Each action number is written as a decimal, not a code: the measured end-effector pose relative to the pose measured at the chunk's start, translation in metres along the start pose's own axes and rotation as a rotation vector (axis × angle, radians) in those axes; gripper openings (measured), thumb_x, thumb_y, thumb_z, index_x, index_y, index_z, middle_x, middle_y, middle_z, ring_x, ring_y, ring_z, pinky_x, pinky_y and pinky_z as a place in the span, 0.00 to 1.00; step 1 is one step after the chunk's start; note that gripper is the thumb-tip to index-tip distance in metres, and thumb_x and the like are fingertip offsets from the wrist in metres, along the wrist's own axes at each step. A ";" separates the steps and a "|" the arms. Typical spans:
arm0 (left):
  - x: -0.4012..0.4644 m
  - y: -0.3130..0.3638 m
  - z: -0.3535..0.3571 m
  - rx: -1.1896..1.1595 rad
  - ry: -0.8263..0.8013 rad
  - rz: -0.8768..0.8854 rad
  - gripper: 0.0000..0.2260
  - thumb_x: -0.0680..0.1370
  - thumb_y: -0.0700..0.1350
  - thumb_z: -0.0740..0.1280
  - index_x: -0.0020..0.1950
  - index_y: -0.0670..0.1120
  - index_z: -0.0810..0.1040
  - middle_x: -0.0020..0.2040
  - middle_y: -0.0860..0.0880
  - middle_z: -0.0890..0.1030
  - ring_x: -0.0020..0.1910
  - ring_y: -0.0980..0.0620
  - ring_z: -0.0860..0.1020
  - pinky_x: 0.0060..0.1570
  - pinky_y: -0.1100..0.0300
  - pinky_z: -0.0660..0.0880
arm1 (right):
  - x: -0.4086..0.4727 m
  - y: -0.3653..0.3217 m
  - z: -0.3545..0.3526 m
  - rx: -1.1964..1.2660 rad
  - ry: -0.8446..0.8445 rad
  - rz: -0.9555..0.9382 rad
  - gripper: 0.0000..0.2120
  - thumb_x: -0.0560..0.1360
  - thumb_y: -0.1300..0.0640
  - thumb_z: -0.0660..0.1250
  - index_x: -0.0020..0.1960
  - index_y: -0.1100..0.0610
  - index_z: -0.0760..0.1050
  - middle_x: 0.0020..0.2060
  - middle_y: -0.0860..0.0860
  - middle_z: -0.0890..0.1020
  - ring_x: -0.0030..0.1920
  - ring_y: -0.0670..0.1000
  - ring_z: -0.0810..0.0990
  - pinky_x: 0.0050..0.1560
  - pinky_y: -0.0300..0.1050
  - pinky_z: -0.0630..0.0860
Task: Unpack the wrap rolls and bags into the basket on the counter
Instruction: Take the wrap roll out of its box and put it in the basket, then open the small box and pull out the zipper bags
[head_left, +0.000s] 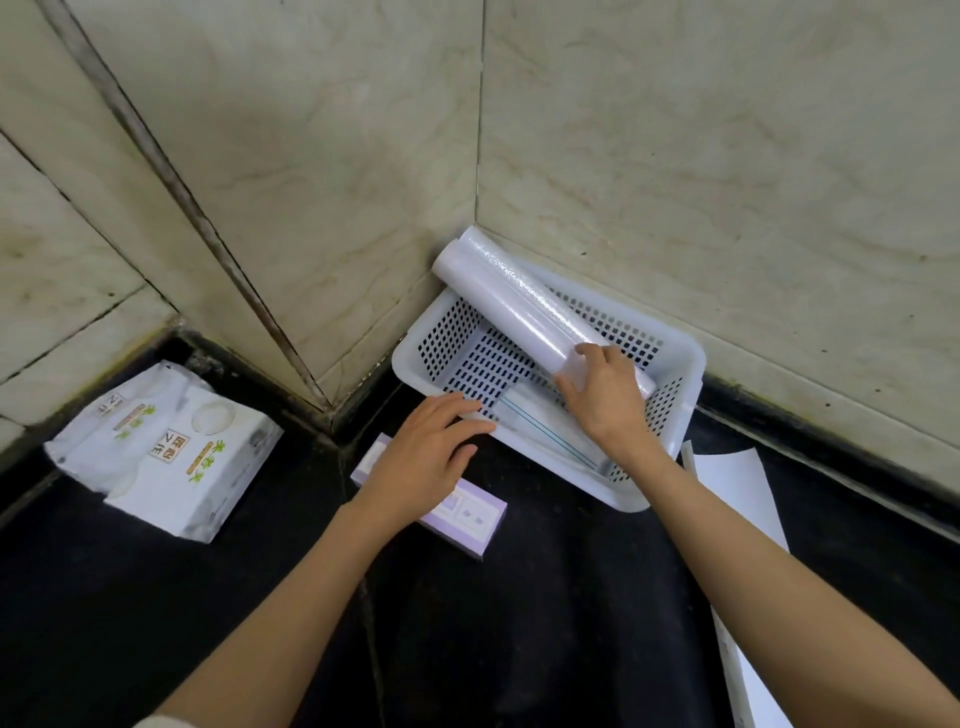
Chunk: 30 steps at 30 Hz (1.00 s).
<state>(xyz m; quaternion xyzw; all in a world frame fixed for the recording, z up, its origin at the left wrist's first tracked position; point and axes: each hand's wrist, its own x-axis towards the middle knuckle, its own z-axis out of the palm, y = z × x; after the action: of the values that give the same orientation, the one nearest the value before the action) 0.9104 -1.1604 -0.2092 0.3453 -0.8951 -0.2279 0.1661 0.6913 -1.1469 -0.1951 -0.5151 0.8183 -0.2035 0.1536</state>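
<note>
A white perforated basket (670, 431) stands in the corner of the black counter. My right hand (602, 392) grips the near end of a clear wrap roll (511, 301); the roll slants across the basket, its far end resting on the back rim by the wall. A flat clear pack with a blue line (545, 431) lies on the basket floor under my right wrist. My left hand (423, 457) rests with fingers spread on the basket's front-left rim, holding nothing. It partly covers a purple and white box (467, 514) on the counter.
A white plastic-wrapped pack with green and gold print (166, 452) lies at the left by the wall. White paper or opened packaging (737, 493) runs along the right side of the counter. Tiled walls close in the corner behind the basket.
</note>
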 end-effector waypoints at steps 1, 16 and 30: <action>-0.007 -0.003 -0.002 0.033 0.009 -0.013 0.16 0.76 0.40 0.65 0.64 0.46 0.74 0.68 0.46 0.71 0.70 0.49 0.64 0.72 0.46 0.59 | -0.009 -0.003 -0.001 0.060 -0.011 -0.003 0.22 0.76 0.52 0.64 0.67 0.60 0.65 0.66 0.59 0.69 0.65 0.58 0.68 0.62 0.50 0.69; -0.083 -0.020 -0.005 0.131 -0.297 -0.337 0.34 0.72 0.41 0.70 0.73 0.55 0.58 0.73 0.48 0.58 0.72 0.48 0.51 0.71 0.51 0.55 | -0.154 -0.031 0.054 -0.179 -0.422 -0.321 0.38 0.71 0.49 0.68 0.73 0.56 0.52 0.71 0.54 0.61 0.69 0.55 0.61 0.67 0.50 0.66; -0.145 0.070 -0.051 -0.829 0.027 -0.486 0.11 0.74 0.48 0.67 0.57 0.54 0.77 0.55 0.52 0.81 0.54 0.56 0.78 0.55 0.61 0.74 | -0.207 -0.024 -0.039 1.097 -0.331 0.078 0.31 0.66 0.51 0.73 0.67 0.51 0.67 0.57 0.53 0.79 0.56 0.48 0.80 0.55 0.44 0.76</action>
<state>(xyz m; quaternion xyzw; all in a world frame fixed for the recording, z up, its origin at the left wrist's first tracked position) 0.9978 -1.0285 -0.1504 0.4520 -0.6200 -0.5933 0.2435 0.7790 -0.9622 -0.1405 -0.3547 0.5765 -0.5089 0.5318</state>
